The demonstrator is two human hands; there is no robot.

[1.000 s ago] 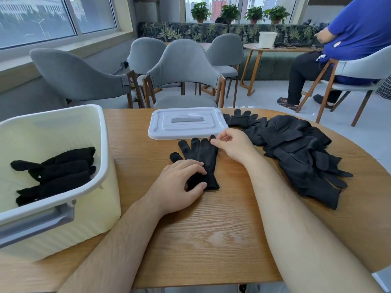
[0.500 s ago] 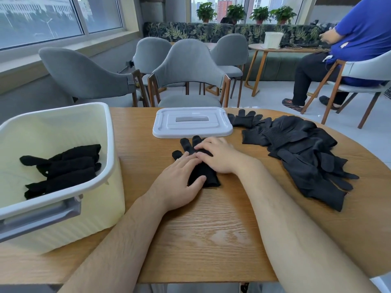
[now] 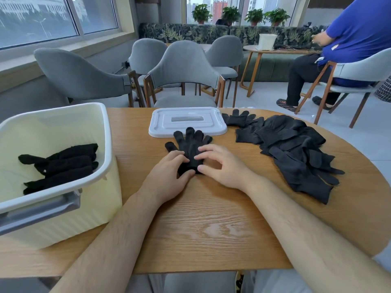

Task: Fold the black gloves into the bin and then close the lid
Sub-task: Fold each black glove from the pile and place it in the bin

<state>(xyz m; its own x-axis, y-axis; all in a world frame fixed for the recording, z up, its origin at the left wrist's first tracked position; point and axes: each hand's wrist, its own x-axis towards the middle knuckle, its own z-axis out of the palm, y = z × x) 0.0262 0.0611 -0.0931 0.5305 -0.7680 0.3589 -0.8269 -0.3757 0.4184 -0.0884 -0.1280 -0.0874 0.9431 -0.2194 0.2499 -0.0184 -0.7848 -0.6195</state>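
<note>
**Both hands on one glove at mid-table**

A black knit glove [image 3: 191, 144] lies flat on the round wooden table [image 3: 211, 229], its fingers spread and pointing away from the person, the fingertips reaching the near edge of the white rectangular plastic lid [image 3: 186, 121]. The left hand [image 3: 169, 176] grips the glove's cuff end from the left, fingers curled over the fabric and thumb against its near edge. The right hand [image 3: 221, 167] meets it from the right, forefinger and thumb pinching the same end, the remaining fingers loosely bent above the table.

The lid rests top side up, apart from the cream plastic bin [image 3: 106, 134], which stands open at the table's left edge. Inside the bin lie several folded black gloves [image 3: 61, 166], stacked side by side. To the right of the hands sprawls a heap of loose black gloves [image 3: 296, 153].

Beyond the table stand grey upholstered chairs [image 3: 184, 70], and a person in a blue top [image 3: 359, 28] sits at the far right.
</note>
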